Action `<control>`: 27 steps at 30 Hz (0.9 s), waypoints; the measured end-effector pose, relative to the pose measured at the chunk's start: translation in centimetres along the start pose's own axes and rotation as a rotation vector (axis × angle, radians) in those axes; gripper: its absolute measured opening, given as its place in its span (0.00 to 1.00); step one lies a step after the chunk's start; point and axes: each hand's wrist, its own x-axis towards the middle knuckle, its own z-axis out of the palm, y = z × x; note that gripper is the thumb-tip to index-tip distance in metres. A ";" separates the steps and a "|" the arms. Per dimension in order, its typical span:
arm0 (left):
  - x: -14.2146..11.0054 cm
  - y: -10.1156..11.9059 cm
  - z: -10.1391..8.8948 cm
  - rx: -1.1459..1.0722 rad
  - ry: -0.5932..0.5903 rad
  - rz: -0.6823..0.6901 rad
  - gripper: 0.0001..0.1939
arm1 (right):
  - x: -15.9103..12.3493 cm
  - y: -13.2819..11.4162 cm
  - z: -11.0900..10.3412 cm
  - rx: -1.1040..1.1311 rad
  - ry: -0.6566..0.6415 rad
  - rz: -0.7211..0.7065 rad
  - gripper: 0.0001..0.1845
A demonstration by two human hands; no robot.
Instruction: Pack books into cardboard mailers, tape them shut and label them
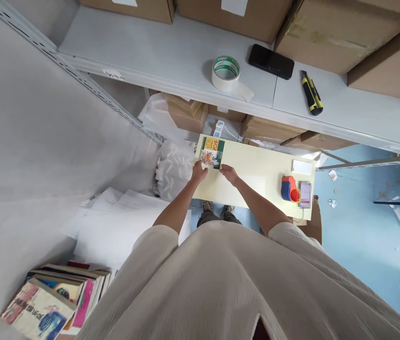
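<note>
A book [211, 152] with a green, orange and white illustrated cover is at the left end of the pale yellow table [246, 165]. My left hand [199, 172] grips its lower left corner, fingers closed with the thumb at the edge. At the lower right corner, my right hand [229, 173] pinches the same book. Whether the book rests flat on the table or is slightly raised, I cannot tell.
A red and blue tape dispenser [288, 189] and a white box [301, 167] occupy the table's right end. Above, the shelf [171, 56] bears a tape roll [225, 73], a phone [271, 61] and a utility knife [311, 93]. Books [40, 311] are stacked lower left.
</note>
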 end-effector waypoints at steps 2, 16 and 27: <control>0.2 0.0 -0.1 -0.043 0.007 -0.035 0.33 | 0.1 -0.3 0.6 0.002 0.009 0.025 0.23; 0.9 2.4 -1.8 -0.280 0.120 -0.090 0.05 | -0.5 -1.6 -0.3 0.086 0.080 0.147 0.30; -4.8 4.6 2.5 -0.571 -0.083 0.036 0.14 | -5.2 -1.3 -7.3 0.225 0.193 0.030 0.25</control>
